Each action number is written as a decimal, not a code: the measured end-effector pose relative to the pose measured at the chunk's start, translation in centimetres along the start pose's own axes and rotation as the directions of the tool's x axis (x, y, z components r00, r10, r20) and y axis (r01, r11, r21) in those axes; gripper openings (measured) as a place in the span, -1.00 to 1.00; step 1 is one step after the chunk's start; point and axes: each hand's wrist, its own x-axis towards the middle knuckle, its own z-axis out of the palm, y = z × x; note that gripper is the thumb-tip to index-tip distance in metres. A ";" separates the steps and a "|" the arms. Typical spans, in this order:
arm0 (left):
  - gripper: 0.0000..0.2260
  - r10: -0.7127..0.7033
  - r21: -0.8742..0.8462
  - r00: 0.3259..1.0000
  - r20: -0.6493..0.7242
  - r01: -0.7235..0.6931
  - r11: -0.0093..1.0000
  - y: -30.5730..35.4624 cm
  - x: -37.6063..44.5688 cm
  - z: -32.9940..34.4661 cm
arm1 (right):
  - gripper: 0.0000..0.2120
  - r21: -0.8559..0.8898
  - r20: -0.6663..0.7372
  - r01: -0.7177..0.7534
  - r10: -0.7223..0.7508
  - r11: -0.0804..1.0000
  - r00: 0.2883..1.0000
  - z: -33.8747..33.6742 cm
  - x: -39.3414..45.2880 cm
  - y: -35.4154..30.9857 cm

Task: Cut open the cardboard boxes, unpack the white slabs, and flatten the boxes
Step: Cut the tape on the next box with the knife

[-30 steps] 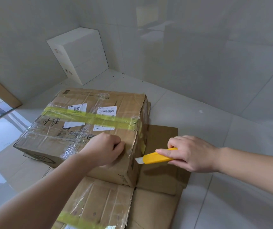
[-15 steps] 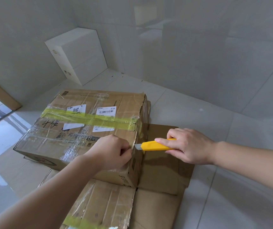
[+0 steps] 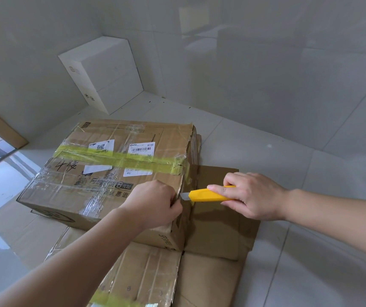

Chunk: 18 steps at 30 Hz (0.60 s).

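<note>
Cardboard box (image 3: 120, 173) still taped, blade at its corner; yellow utility knife (image 3: 208, 195) gripped by right hand (image 3: 253, 196), left hand (image 3: 155, 202) pinching edge; flattened boxes (image 3: 146, 275) underneath, white slabs (image 3: 102, 72) stacked behind

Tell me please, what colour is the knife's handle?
Yellow; the knife shows clearly in the head view.

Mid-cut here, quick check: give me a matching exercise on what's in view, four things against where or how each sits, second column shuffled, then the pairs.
Things:
1. yellow utility knife
2. white slabs
3. taped cardboard box
4. left hand

States:
A. stacked in the far corner against the wall
B. gripping the box's near right top edge
C. held in the right hand, blade at the box's right edge
D. resting closed on flattened cardboard

Pairs: 1-C, 2-A, 3-D, 4-B
</note>
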 end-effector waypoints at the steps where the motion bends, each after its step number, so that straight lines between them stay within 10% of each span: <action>1: -0.65 0.012 0.001 1.000 0.007 -0.012 1.000 0.2 0.0 0.0 | -0.55 0.003 0.004 -0.004 0.004 1.000 1.000 0.0 -0.1 0.0; 18: -0.65 0.095 -0.063 0.995 0.000 -0.095 0.993 0.4 -0.5 0.2 | -0.57 0.026 0.080 -0.091 0.089 0.996 0.993 0.1 0.8 -0.4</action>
